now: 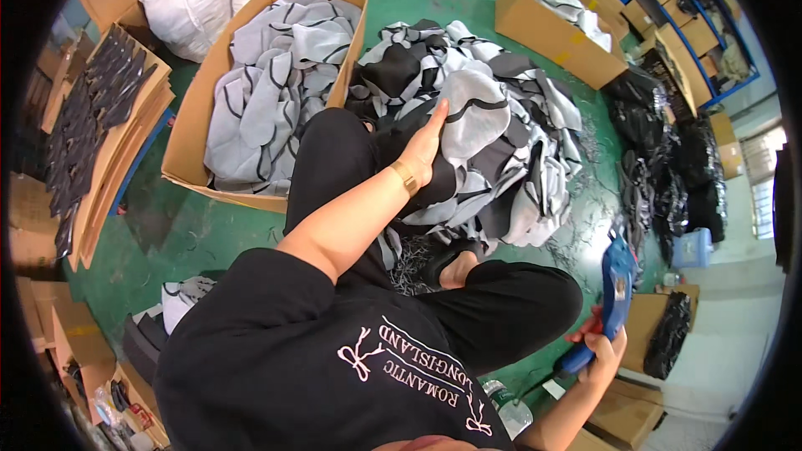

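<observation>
My left hand (424,149) grips a rounded grey fabric piece (474,121) with a black strip across it, thumb on its near side. It is held above a large heap of grey and black fabric pieces (522,179) on the floor. Off to the right, my right hand (603,347) is wrapped round the body of a long blue handheld tool (617,284). The tool's narrow end points away from me, and its exact kind is unclear. A wide gap separates the tool from the fabric piece.
A cardboard box (185,129) of grey pieces stands left of the heap; another box (558,42) sits far right. Thin dark scraps (409,266) litter the green floor by my foot. Black plastic bags (668,175) line the right wall. A clear bottle (510,411) stands near my right side.
</observation>
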`<state>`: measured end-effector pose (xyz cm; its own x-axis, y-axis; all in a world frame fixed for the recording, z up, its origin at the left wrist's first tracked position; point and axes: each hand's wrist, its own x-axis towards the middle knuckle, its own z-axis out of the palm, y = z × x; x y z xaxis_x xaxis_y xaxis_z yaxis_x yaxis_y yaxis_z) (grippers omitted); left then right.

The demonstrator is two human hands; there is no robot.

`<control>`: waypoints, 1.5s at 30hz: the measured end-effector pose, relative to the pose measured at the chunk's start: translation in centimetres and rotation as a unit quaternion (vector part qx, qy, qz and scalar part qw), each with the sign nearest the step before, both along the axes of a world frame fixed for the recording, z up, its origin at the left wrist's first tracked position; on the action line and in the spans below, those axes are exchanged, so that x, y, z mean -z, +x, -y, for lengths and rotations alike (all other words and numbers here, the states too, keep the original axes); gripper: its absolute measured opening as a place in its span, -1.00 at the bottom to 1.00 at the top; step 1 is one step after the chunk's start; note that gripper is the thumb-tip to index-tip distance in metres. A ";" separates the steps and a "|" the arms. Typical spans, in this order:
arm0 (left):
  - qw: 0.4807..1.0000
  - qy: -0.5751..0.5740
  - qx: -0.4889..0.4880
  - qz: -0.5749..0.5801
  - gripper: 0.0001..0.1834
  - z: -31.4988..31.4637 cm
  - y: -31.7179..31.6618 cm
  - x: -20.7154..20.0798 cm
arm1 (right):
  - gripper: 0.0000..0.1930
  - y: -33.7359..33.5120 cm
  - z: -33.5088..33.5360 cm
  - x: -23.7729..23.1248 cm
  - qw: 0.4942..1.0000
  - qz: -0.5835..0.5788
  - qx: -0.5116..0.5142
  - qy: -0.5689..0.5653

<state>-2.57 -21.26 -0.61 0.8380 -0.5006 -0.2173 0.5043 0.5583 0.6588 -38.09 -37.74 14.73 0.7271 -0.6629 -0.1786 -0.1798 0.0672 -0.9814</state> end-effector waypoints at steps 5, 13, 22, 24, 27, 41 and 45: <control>0.984 -0.162 0.069 -0.015 -0.61 -4.3 -2.6 -1.4 | -0.66 7.5 -6.6 -0.2 0.993 0.037 -0.042 0.108; 0.964 -0.207 0.160 -0.041 -0.78 -4.9 -7.8 -1.2 | -0.71 15.2 -8.1 6.5 0.992 0.015 -0.068 0.106; 0.971 -0.022 0.232 -0.050 -0.80 -6.5 -7.5 -2.9 | -0.57 18.1 -8.1 11.7 0.970 -0.087 -0.119 -0.191; 0.964 0.089 0.250 -0.028 -0.78 -5.9 -6.3 -2.5 | -0.59 18.3 -7.8 12.0 0.979 -0.065 -0.126 -0.145; 0.962 0.033 0.259 -0.076 -0.74 -5.5 -4.9 0.6 | -0.53 18.7 -7.2 11.9 0.982 -0.073 -0.164 -0.065; 0.964 -0.043 0.249 -0.082 -0.57 -5.7 -5.0 -0.3 | -0.48 17.8 -4.7 13.1 0.979 -0.056 -0.182 0.074; 0.951 0.095 0.290 0.051 -0.54 -6.3 -6.0 -0.9 | -0.54 18.4 -5.0 13.1 0.982 -0.062 -0.175 0.024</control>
